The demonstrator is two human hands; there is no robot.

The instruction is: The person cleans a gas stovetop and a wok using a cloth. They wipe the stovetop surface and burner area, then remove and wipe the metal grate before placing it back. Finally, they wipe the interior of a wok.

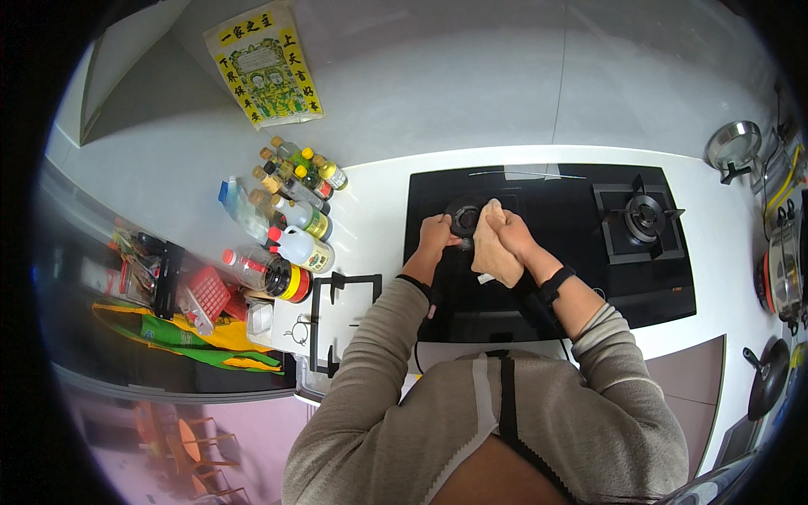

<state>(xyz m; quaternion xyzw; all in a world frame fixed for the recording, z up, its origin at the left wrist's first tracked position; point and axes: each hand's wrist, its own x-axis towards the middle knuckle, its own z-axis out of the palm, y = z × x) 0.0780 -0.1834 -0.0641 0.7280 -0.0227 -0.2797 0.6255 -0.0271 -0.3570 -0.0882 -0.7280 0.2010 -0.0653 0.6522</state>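
Observation:
My left hand (pixel 435 235) grips the left edge of a round black burner ring (pixel 466 214) over the left part of the black glass gas hob (pixel 555 278). Whether the ring is lifted off the glass is hard to tell. A tan cloth (pixel 495 255) hangs from my right hand (pixel 512 235), its upper end beside the ring and a small white tag at its lower edge. To the right, another burner (pixel 645 218) sits inside its square black pan support.
A loose black pan support (pixel 346 279) lies on the white counter (pixel 372 221) at the left. Behind it stand several sauce and oil bottles (pixel 303 246). A glass lid (pixel 734 144), a steel pot (pixel 784 271) and a black frying pan (pixel 769 379) are along the right side.

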